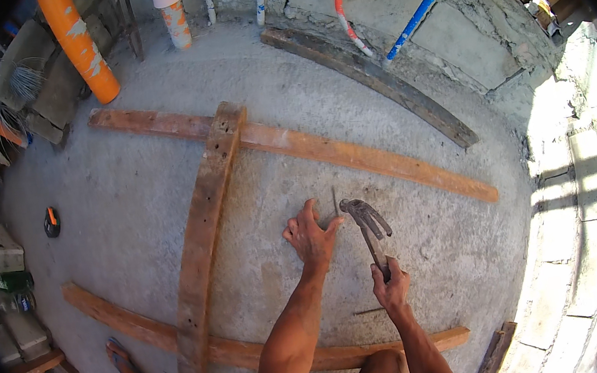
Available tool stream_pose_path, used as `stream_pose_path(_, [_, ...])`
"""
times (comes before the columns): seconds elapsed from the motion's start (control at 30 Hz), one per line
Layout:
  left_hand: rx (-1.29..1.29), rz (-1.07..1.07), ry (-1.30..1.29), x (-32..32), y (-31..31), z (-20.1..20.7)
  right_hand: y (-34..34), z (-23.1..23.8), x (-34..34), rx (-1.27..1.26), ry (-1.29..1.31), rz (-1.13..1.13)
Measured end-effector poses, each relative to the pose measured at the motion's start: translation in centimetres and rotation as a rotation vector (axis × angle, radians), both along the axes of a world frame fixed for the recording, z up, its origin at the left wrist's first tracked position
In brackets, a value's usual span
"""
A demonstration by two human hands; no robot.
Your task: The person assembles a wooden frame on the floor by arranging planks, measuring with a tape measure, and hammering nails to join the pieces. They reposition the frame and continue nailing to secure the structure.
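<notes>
My right hand (393, 287) is closed around the wooden handle of a claw hammer (369, 224), whose metal head is low over the concrete floor. To its left, my left hand (310, 236) has its thumb and fingers apart, with nothing gripped between them. A thin nail (334, 198) is just beyond the left thumb, close to the hammer's head. Whether the thumb touches it, I cannot tell. Another thin, dark metal piece (369, 311) lies left of my right wrist.
A wide plank (203, 232) crosses over a far wooden beam (339, 153) and a near wooden beam (124, 316). A dark timber (375, 80) lies by the back wall. An orange pipe (80, 49) rises at the far left. A tape measure (52, 222) lies on the left floor.
</notes>
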State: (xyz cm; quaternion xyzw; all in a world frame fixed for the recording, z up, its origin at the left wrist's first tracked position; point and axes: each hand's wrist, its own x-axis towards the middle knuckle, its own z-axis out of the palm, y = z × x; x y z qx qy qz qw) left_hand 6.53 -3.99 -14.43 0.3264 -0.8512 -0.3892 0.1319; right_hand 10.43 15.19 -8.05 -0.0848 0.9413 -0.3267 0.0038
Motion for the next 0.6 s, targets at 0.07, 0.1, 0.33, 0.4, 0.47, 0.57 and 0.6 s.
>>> stream_pose_path(0.07, [0.034, 0.005, -0.066, -0.2, 0.1, 0.5, 0.0, 1.4, 0.5, -0.082, -0.037, -0.044])
stream_pose_path(0.1, [0.046, 0.016, -0.100, -0.3, 0.2, 0.7, 0.1, 2.2, 0.7, -0.108, -0.047, -0.054])
stream_pose_path(0.33, [0.030, 0.064, -0.207, -1.4, 0.4, 1.7, -2.1, 3.8, -1.2, -0.164, 0.033, -0.035])
stream_pose_path(0.4, [0.000, 0.075, -0.207, -1.6, 0.4, 1.7, -2.6, 3.2, -2.1, -0.055, 0.050, -0.006])
stream_pose_path(0.47, [-0.036, 0.066, -0.212, -1.7, 0.5, 1.6, -2.8, 2.6, -2.6, 0.101, 0.083, 0.058])
stream_pose_path(0.57, [-0.070, 0.054, -0.256, -1.9, 0.6, 1.4, -2.6, 2.5, -2.3, 0.198, 0.031, 0.023])
stream_pose_path(0.6, [-0.068, 0.059, -0.225, -1.9, 0.6, 1.4, -2.5, 2.6, -2.2, 0.155, 0.080, 0.019])
